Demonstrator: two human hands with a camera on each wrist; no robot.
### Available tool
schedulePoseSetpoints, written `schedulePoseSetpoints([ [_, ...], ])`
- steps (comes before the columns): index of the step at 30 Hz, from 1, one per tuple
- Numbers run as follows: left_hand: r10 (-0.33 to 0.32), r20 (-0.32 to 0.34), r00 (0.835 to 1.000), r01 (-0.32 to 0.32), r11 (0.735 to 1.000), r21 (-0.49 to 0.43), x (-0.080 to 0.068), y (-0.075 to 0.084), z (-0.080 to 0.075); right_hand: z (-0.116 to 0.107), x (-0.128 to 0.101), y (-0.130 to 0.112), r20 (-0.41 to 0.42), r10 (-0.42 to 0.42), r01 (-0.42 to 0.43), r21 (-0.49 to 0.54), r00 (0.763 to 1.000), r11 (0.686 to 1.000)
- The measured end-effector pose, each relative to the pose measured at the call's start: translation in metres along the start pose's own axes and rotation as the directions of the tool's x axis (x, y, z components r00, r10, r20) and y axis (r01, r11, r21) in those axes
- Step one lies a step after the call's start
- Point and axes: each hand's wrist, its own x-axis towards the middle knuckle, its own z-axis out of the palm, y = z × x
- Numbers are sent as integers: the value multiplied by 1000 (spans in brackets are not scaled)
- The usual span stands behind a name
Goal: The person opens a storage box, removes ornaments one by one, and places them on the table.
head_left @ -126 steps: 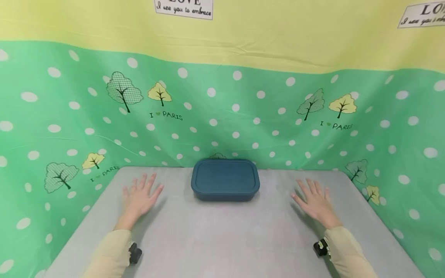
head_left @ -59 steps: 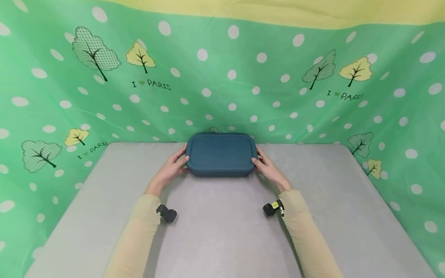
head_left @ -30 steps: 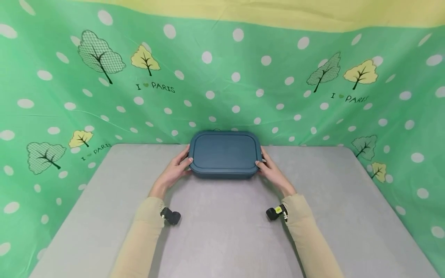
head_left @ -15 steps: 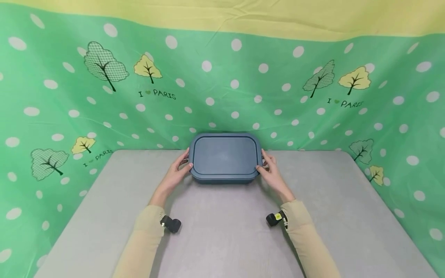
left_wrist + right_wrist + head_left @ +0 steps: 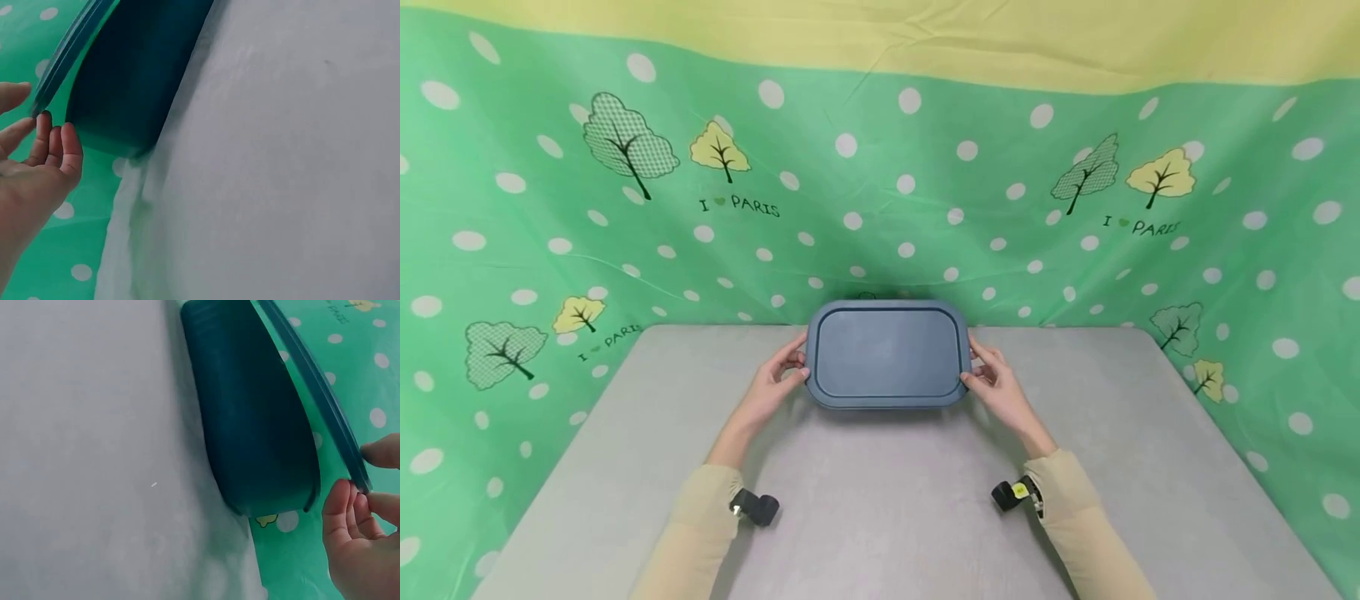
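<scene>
A blue-grey rectangular lid (image 5: 887, 354) with rounded corners is held level by both hands. My left hand (image 5: 767, 387) pinches its left end, and my right hand (image 5: 1006, 393) pinches the right end, each thumb on the top edge with fingers beneath. In both wrist views a gap shows between the lid's edge and the deep teal box (image 5: 250, 419) below. That box stands on the table; from the head view the lid hides it. In the left wrist view, the fingertips (image 5: 72, 137) reach close to the box's rim.
The box stands at the far edge of a grey cloth-covered table (image 5: 880, 517). Right behind it hangs a green and yellow curtain (image 5: 906, 217) with dots and trees, which also runs along both sides. A small black camera (image 5: 760, 508) sits on each wrist.
My hands, first spread apart over the table, have come in to the ends of the lid and gripped it. The lid has since come up off the box, slightly toward me.
</scene>
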Motion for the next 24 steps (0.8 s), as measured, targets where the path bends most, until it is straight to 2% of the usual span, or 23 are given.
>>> schedulePoseSetpoints([
  [8,-23,65,998,28,997,-66,-11,-6,-5,-1,-14,2,57,31,-30,-9,998,1000],
  [12,-5,108,994,14,996,-84,-17,-8,-6,0,-19,1,62,37,-37,3,997,999],
  [24,-25,183,983,33,999,-42,-34,-14,-10,-5,-36,4,111,73,-76,21,991,997],
])
